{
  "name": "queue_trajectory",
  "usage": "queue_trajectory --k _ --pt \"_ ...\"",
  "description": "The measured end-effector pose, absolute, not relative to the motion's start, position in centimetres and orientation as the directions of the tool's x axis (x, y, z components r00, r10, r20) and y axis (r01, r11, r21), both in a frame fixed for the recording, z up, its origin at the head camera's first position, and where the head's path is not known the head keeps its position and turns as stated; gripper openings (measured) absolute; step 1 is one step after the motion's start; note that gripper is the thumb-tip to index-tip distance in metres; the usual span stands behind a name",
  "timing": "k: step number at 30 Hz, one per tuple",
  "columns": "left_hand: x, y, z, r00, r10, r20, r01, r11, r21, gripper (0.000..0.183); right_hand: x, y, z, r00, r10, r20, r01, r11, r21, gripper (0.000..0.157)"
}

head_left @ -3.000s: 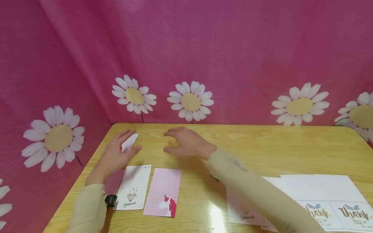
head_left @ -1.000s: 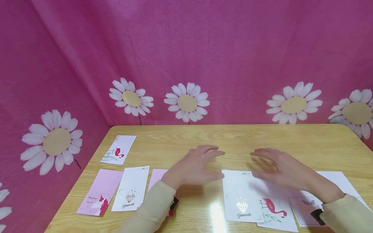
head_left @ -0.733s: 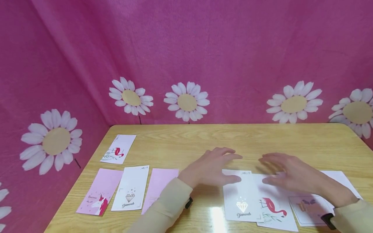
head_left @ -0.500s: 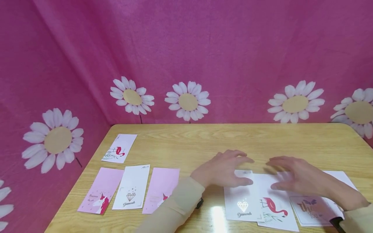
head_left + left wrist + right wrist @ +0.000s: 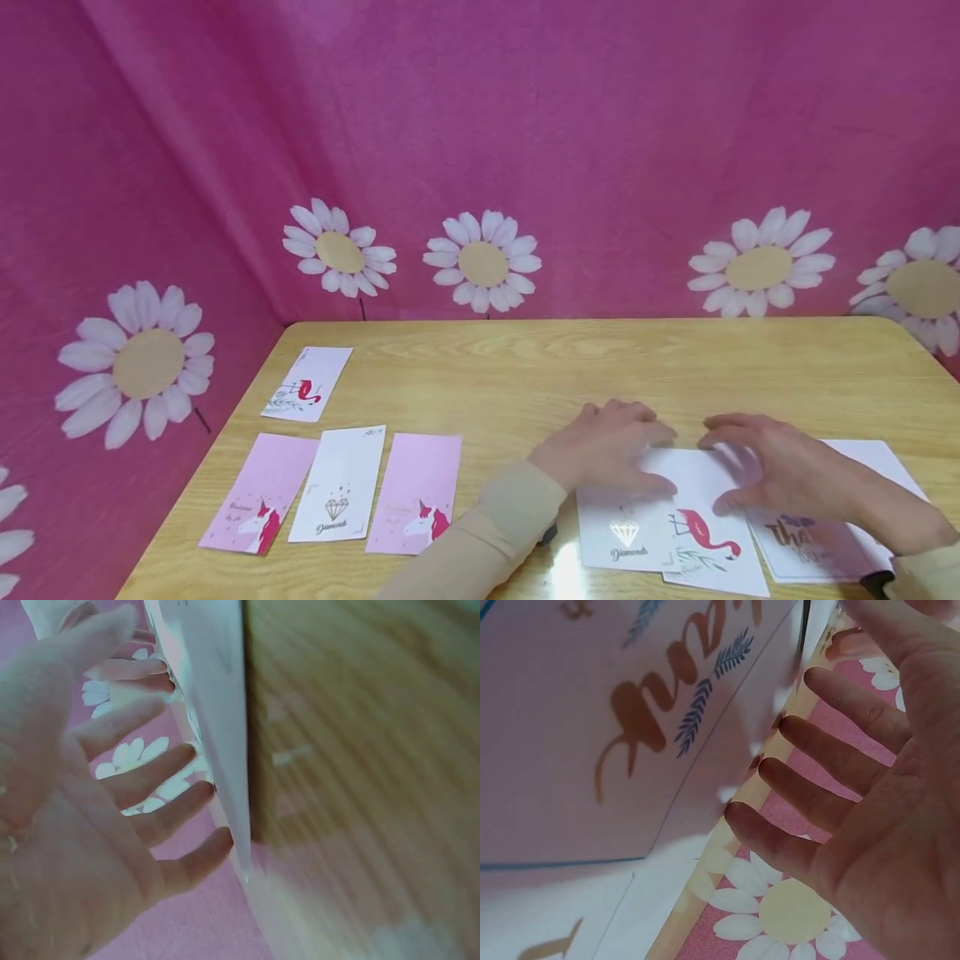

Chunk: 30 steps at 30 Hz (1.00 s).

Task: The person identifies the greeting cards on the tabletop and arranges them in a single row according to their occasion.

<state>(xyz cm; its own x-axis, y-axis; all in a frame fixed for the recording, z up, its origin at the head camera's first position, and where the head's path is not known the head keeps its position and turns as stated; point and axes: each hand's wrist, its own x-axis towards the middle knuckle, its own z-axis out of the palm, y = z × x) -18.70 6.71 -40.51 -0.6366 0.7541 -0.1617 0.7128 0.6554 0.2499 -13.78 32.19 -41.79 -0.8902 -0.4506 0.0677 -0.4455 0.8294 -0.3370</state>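
On the right of the table, a white flamingo card (image 5: 701, 542) lies between a white Diamonds card (image 5: 624, 543) and a Thank You card (image 5: 802, 546), partly overlapping them. My left hand (image 5: 611, 446) is over the top of the Diamonds card, its fingers reaching toward the flamingo card. In the left wrist view its spread fingers (image 5: 161, 784) come right at a card's edge (image 5: 217, 697). From the other side my right hand (image 5: 780, 471) reaches over the flamingo card's upper right. Its extended fingertips (image 5: 769, 769) are close to a Thank You card (image 5: 615, 802) in the right wrist view.
At the left lie a flamingo card (image 5: 311, 383), two pink unicorn cards, one far left (image 5: 255, 487) and one nearer the middle (image 5: 416, 492), with a Diamonds card (image 5: 341, 479) between them. A white card (image 5: 873, 467) lies far right. A pink flowered curtain (image 5: 480, 158) backs the wooden table (image 5: 525, 367).
Three seconds ago my left hand was at the flamingo card, far left. Both hands have since come across to the right-hand cards, then moved slightly right and toward me.
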Motion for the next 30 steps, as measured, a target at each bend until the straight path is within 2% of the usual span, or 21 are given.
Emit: queue_trajectory --k 6,21,30 --pt "-18.3 6.1 -40.1 -0.630 0.751 -0.197 0.723 0.660 0.204 0.065 -13.8 32.2 -42.0 -0.900 -0.435 0.039 -0.423 0.845 -0.329 0.061" --pt "-18.7 5.2 -39.8 -0.645 0.736 -0.206 0.688 0.676 0.264 0.060 -13.7 31.6 -41.7 -0.906 -0.418 0.062 -0.418 0.865 -0.278 0.060" --pt "-19.1 5.4 -39.4 -0.629 0.765 -0.140 0.653 0.617 0.439 0.046 -13.2 31.7 -41.8 -0.908 -0.411 0.082 -0.417 0.873 -0.253 0.062"
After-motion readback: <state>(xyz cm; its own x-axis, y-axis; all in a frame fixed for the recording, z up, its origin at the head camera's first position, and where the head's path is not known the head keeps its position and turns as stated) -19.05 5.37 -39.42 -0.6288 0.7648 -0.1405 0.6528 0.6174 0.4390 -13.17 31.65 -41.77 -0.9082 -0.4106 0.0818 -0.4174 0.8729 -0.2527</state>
